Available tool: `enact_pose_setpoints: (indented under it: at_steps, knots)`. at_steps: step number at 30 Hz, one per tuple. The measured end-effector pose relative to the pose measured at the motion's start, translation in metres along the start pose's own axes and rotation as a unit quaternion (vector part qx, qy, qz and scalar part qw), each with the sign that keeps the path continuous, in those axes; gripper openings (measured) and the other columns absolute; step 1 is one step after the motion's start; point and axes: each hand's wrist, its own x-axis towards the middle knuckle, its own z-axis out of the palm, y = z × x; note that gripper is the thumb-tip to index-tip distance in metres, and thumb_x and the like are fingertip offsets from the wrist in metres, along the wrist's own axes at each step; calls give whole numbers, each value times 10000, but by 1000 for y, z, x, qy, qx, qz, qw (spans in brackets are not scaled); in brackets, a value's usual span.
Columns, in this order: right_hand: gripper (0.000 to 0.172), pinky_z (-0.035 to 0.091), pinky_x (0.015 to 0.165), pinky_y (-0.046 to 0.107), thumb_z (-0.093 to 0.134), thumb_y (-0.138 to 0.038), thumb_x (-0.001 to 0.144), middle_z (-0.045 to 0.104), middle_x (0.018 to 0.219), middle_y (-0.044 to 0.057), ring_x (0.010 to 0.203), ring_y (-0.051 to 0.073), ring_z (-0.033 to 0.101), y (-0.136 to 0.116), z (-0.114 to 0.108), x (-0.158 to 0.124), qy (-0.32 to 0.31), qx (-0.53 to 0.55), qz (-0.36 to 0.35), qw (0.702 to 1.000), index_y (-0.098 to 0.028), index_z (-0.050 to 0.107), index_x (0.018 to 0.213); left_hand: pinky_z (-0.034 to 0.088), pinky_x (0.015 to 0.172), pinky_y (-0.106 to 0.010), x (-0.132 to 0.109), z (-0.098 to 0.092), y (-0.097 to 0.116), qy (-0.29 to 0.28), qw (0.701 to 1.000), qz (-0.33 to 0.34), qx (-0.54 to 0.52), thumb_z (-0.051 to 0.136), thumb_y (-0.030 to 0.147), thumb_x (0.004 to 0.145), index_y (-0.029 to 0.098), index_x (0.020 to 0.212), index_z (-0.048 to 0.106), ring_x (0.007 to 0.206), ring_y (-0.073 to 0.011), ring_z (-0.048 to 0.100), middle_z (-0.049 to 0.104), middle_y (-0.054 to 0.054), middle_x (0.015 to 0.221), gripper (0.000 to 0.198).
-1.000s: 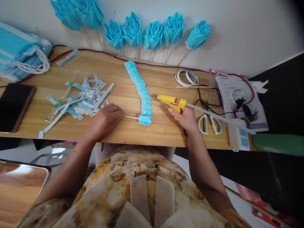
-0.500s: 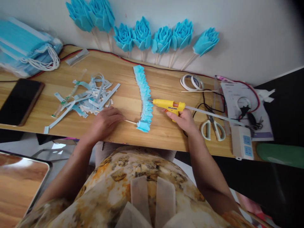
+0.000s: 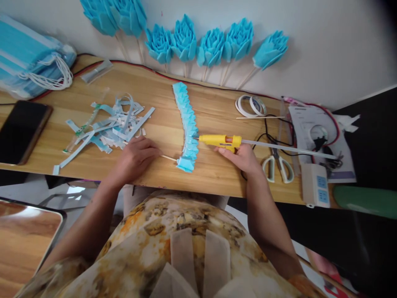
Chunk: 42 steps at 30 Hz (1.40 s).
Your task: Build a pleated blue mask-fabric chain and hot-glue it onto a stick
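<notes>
A blue pleated strip [image 3: 187, 120] lies lengthwise on the wooden table, its near end wrapped around the tip of a thin wooden stick [image 3: 169, 158]. My left hand [image 3: 138, 155] is closed on that stick, resting on the tabletop left of the strip. In my right hand [image 3: 240, 156] is a yellow glue gun [image 3: 217, 141], with a long clear glue stick [image 3: 288, 149] poking out of its back. The gun's nozzle meets the right edge of the strip, below its middle; whether it touches is too small to tell.
Cut blue and white scraps [image 3: 119, 124] pile left of the strip, near a phone [image 3: 23, 132] and packed face masks [image 3: 27, 58]. Blue flowers on sticks [image 3: 184, 39] lean on the wall. Scissors [image 3: 278, 165], tape rolls [image 3: 250, 106] and a power strip [image 3: 315, 185] sit to the right.
The glue gun's nozzle has moved slightly nearer the strip's near end, and its glue stick has swung toward the table's back. My left hand keeps its hold on the wooden stick.
</notes>
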Motion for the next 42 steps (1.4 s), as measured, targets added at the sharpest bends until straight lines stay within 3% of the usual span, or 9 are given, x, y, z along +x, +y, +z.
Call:
enact_pose_setpoints:
  at_steps: [12,16,20,30,42]
  knots:
    - [368,522,720,324,604,-477,862,747,894,48,810,239,682,2,7,3,-2,-99,-62,993,-184,744,1033,422,778,-357,0,1,-2,5,1000,6,0,532,174,954,195,936,728,828,-205,577,691,-70,907,198]
    - [357,509,701,323,591,-487,868,744,853,51,761,229,667,1,7,3,0,-115,-70,991,-180,751,956,424,780,-359,1,0,-1,4,1000,3,-2,528,180,956,204,952,731,837,-206,581,693,-68,914,204]
    - [362,501,683,305,607,-501,865,732,811,32,723,208,655,3,5,3,-8,-97,-55,994,-178,751,940,425,784,-364,0,0,-1,1,1000,2,0,529,176,956,199,942,730,841,-207,580,694,-70,912,202]
    - [356,532,780,337,615,-503,866,744,953,58,954,256,668,-3,1,0,-15,-23,-25,999,-183,752,939,431,781,-363,-2,1,-4,1,1000,5,3,529,171,950,212,959,728,842,-208,586,696,-66,922,203]
    - [352,568,760,354,672,-471,834,775,957,41,836,243,717,9,9,2,-18,-46,-20,999,-203,763,1042,434,785,-371,-1,0,-2,0,1000,0,-2,522,183,954,208,955,731,840,-207,587,698,-70,917,210]
